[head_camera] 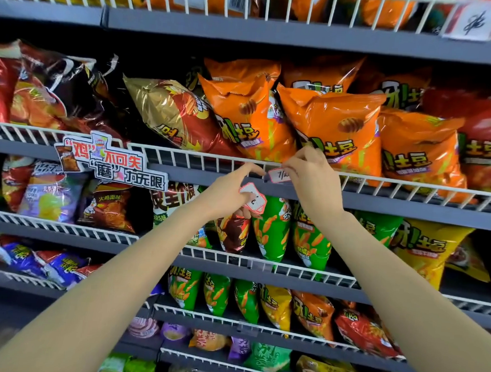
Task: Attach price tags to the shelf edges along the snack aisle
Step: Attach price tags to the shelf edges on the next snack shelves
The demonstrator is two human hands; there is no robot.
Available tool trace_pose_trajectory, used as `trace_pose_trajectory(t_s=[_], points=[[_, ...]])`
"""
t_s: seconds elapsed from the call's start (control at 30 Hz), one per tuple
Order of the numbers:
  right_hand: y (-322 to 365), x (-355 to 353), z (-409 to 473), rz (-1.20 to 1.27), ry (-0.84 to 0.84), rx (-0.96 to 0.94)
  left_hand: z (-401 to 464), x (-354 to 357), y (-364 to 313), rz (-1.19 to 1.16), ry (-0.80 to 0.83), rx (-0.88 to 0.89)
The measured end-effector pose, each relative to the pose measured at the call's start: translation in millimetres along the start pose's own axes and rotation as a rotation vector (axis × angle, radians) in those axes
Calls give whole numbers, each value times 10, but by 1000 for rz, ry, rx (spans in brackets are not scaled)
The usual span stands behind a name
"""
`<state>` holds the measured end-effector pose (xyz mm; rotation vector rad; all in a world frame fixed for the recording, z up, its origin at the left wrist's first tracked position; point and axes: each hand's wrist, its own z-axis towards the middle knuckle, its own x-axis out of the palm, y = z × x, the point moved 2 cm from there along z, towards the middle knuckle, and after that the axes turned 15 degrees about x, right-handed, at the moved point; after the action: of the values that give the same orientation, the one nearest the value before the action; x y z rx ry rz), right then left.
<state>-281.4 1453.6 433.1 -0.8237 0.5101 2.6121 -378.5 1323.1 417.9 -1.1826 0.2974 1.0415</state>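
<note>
Currently right hand [309, 175] pinches small red-bordered white paper price tag [278, 176] against white wire shelf rail [199, 161]; left hand [232, 192], just beside, grips spare red-bordered tags [253, 199]. Most rails below look untagged.

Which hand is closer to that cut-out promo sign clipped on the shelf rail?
Left. The left hand, holding spare price tags, sits just right of the promo sign. The right hand is farther right, pinching a price tag at the rail.
</note>
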Motion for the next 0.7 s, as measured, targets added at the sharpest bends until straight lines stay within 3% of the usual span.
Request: trace_pose_trajectory(t_s=[0.3,0.7], points=[[8,-31,-82,-245,-51,-77,22,-2,22,-16,-7,0],[-60,-21,-41,-228,-28,-117,34,-19,18,-7,19,9]])
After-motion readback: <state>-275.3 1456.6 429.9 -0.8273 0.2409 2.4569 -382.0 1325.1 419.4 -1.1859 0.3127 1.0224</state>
